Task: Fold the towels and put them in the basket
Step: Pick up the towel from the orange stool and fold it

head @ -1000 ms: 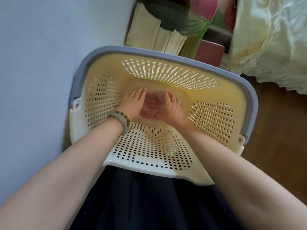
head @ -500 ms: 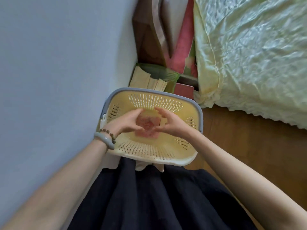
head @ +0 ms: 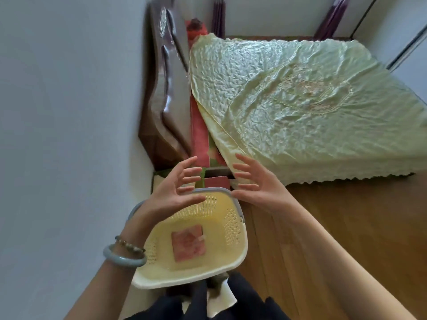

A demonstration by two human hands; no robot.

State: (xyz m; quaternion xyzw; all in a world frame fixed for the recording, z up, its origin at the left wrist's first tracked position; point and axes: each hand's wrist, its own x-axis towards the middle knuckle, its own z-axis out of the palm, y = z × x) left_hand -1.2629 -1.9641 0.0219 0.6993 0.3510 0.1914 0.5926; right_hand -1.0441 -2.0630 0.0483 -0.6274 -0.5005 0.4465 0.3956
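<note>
A folded pink towel (head: pixel 188 245) lies flat on the basket (head: pixel 233 259) floor at lower centre. Above it, at mid-frame, the left hand (head: pixel 172 192) and right hand (head: pixel 258 188) hover empty, fingers spread.

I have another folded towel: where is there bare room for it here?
Basket: only thin bare strips border the towel; its top is free. The floor between basket and bed is bare. Crowded: the corner between wall and bed; left hand and right hand hover over the far rim.
</note>
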